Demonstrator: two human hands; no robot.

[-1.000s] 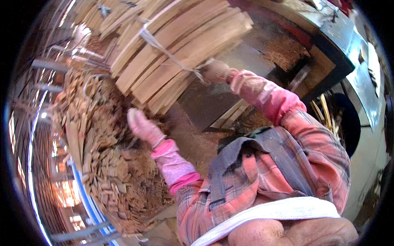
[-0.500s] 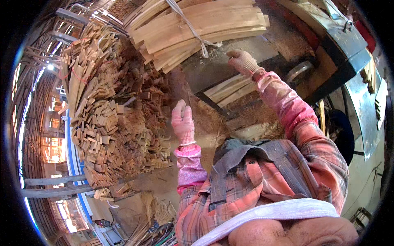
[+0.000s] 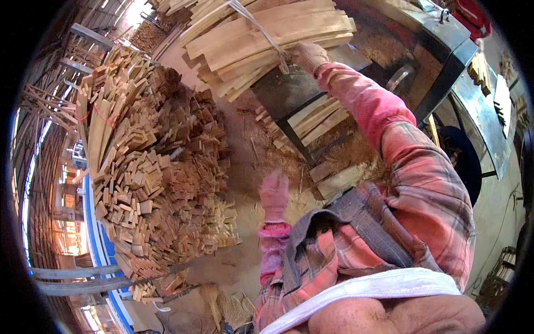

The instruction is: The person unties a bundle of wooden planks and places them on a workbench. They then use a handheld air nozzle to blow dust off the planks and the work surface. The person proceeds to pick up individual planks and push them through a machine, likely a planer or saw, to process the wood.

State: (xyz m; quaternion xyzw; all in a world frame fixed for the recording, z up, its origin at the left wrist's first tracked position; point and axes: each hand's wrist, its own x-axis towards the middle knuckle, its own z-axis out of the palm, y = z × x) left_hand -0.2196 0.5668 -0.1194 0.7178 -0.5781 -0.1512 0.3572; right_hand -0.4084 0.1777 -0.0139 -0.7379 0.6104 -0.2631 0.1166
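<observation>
A bundle of long wooden boards [image 3: 261,36] lies on a dark metal table [image 3: 289,92], tied with a pale strap [image 3: 257,23]. My right hand [image 3: 309,57], in a light work glove, reaches to the bundle's near edge. Its fingers are closed at the strap's knotted end, which hangs down beside them. My left hand [image 3: 274,196], in a pinkish glove, hangs low in front of my body, over the floor and away from the boards. Motion smears its fingers, and I make out nothing in it.
A large heap of cut wood sticks [image 3: 161,167] rises on the left. More wood strips [image 3: 317,119] lie under the table amid sawdust. A dark-edged metal machine [image 3: 445,61] stands at the right. Grey bars [image 3: 83,278] cross at lower left.
My right hand has moved left onto the strap's knotted end. My left hand has dropped nearer my body and a little right. The whole view has shifted slightly.
</observation>
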